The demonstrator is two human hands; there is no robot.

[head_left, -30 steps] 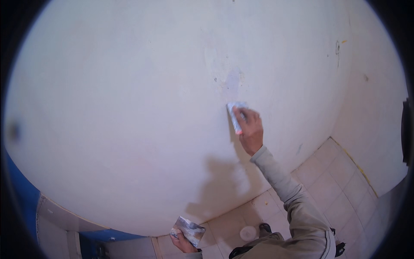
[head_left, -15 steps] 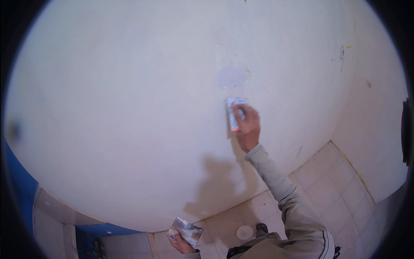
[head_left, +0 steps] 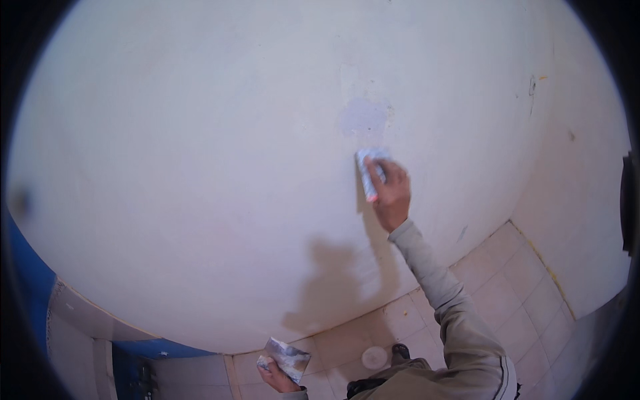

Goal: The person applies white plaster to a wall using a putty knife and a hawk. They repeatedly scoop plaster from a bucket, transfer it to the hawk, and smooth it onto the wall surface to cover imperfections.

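In front of me is a white wall [head_left: 200, 167] with a pale lilac patch of filler [head_left: 360, 117] that has small dark pits at its right edge. My right hand [head_left: 392, 195] is closed on a flat, smeared putty scraper [head_left: 366, 175], pale blue-white with a reddish lower corner. It lies at the wall just below the patch; whether its edge touches cannot be made out. Low down, my left hand [head_left: 277, 377] grips a second flat blade-like plate [head_left: 289, 359], streaked grey, white and brown, tilted upward and held away from the wall.
Beige floor tiles [head_left: 480, 267] run along the wall's foot. A round white lid or tub [head_left: 375, 358] stands on the floor beside my foot [head_left: 401, 351]. A side wall [head_left: 587, 200] meets this one at right. Blue surfaces [head_left: 27, 267] and a ledge [head_left: 100, 317] lie at lower left.
My right hand and the scraper have shifted slightly right, still below the patch. The view has moved a little too. My left hand keeps its hold on the plate.
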